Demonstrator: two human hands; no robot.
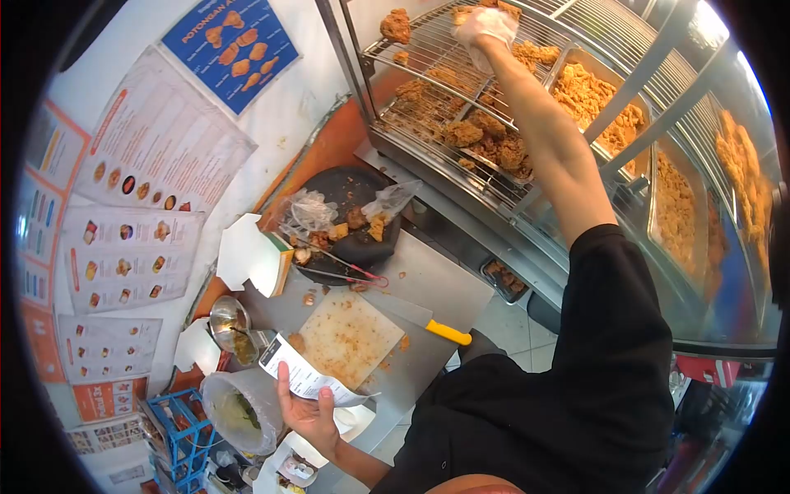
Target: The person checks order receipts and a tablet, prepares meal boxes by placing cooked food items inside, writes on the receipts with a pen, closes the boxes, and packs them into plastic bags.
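Note:
My left hand (309, 416) is closed on a printed paper receipt (306, 377), pinched between thumb and fingers above the work counter. Up in the heated display case, my right hand (487, 33) wears a clear plastic glove and is over the upper wire rack (428, 41). Fried chicken pieces (506, 10) lie right beside it; its fingers are blurred, so I cannot see whether they grip one. Below the receipt is a white cutting board (346, 337) strewn with crumbs. A knife with a yellow handle (448, 332) lies at the board's right edge.
A dark stone mortar (350, 185) holds plastic bags and chicken scraps, with red-handled tongs (362, 272) across it. Open paper boxes (247, 255), a metal bowl (229, 317) and a lined bucket (243, 412) stand along the wall. Trays of fried chicken (605, 103) fill the case.

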